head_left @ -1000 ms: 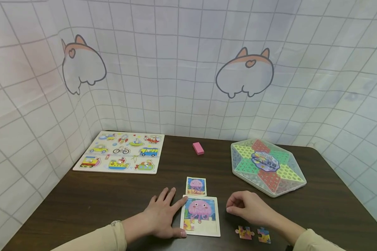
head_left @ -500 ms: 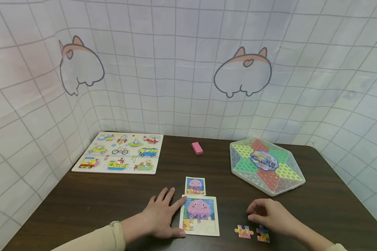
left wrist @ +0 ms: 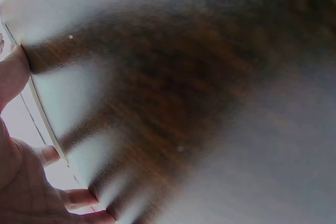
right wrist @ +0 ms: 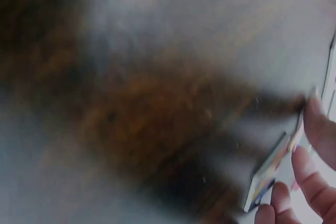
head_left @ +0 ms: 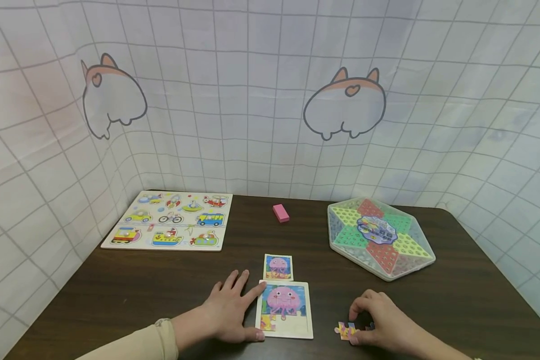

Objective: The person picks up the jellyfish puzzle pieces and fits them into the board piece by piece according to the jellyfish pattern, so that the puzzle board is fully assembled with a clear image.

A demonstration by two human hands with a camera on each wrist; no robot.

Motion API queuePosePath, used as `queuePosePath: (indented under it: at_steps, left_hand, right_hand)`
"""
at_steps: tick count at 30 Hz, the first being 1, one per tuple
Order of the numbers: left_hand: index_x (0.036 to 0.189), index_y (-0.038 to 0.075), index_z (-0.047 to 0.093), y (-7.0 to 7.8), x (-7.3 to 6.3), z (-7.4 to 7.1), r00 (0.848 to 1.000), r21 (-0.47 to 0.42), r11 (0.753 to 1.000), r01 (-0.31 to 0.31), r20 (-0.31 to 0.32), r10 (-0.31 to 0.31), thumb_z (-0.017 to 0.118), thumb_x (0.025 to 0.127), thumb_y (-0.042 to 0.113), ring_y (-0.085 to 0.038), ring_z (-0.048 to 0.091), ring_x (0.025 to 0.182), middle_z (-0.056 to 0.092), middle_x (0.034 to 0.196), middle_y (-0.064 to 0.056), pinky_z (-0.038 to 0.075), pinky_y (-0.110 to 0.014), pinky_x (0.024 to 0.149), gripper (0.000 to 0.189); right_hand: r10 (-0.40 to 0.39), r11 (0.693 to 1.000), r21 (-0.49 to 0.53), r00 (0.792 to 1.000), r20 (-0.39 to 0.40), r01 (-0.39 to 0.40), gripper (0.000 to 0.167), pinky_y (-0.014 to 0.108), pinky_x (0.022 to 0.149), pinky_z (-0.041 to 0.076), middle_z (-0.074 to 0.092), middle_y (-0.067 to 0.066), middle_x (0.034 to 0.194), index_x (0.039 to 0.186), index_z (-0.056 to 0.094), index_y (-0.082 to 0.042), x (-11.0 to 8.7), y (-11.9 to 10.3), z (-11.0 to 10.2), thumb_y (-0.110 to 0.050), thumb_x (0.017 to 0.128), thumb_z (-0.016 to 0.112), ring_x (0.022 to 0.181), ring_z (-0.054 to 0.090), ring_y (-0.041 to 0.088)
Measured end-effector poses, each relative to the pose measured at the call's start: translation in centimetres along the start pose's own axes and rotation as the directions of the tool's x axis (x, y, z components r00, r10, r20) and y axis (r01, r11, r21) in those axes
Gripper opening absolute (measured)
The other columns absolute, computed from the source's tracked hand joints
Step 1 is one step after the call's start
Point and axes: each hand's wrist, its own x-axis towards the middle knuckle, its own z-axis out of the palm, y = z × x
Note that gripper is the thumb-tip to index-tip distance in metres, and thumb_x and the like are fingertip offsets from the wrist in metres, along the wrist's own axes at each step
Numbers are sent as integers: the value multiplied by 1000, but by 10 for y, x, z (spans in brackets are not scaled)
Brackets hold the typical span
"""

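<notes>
A square jigsaw tray (head_left: 310, 315) with a pink jellyfish picture lies on the dark table; pieces fill its top and lower left, and bare board shows at lower right. My left hand (head_left: 229, 312) rests flat with fingers spread, index finger and thumb touching the tray's left edge. To the right of the tray, my right hand (head_left: 382, 322) pinches a yellow-and-pink puzzle piece (head_left: 343, 330) between thumb and index finger. A second puzzle piece (right wrist: 268, 174) lies under that hand, mostly hidden in the head view. Above the tray sits a small jellyfish picture card (head_left: 278, 267).
A vehicle peg puzzle board (head_left: 168, 220) lies at the back left. A pink block (head_left: 281, 213) stands at the back middle. At the right is a hexagonal Chinese checkers box (head_left: 381, 237). A gridded white curtain (head_left: 252, 165) encloses the table's back and sides.
My right hand has moved right and down from beside the tray to the loose pieces, and its fingers now pinch the left piece. The left hand stays at the tray.
</notes>
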Motion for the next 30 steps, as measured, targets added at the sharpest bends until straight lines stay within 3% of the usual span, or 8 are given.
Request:
queuePosePath:
  at_steps: [5,12,17,21,30]
  left_hand:
    - [160,29,34,0,0,1,1000,1,1000,-6,-7,6,68,82,74,-46,29,151,30,165,-20,35,-69,109,96]
    - [160,29,34,-1,-1,1,1000,5,1000,-16,-22,16,68,82,74,-46,29,151,30,165,-21,36,-69,108,97]
    - [160,29,34,-1,-1,1,1000,6,1000,-8,-10,8,68,81,74,-45,29,151,30,165,-21,36,-69,109,96]
    - [160,29,34,-1,0,1,1000,10,1000,-6,-6,6,68,82,74,-45,30,151,30,165,-20,36,-69,109,96]
    - [160,30,34,-1,1,1,1000,17,1000,-6,-9,7,67,81,74,-45,30,151,31,165,-20,37,-69,108,96]
  right_hand:
    - [20,1000,-16,1000,-3,-20,28,27,73,38,53,-13,93,89,65,-27,1,-7,1,-42,80,87,86,42,4]
    - [-69,996,51,997,-19,70,32,27,69,41,57,-18,88,89,58,-25,7,-2,6,-34,80,88,83,46,-1]
    - [-17,988,152,999,32,12,28,26,66,41,61,-18,85,90,57,-23,9,-8,4,-24,84,84,81,51,-4]
    - [42,955,292,998,55,-57,20,24,65,46,62,-12,84,88,60,-18,12,-20,-2,-16,88,79,77,55,-4]
    - [113,828,539,987,112,-156,14,23,68,54,70,3,85,94,68,-2,32,-42,-2,-14,93,75,74,67,7]
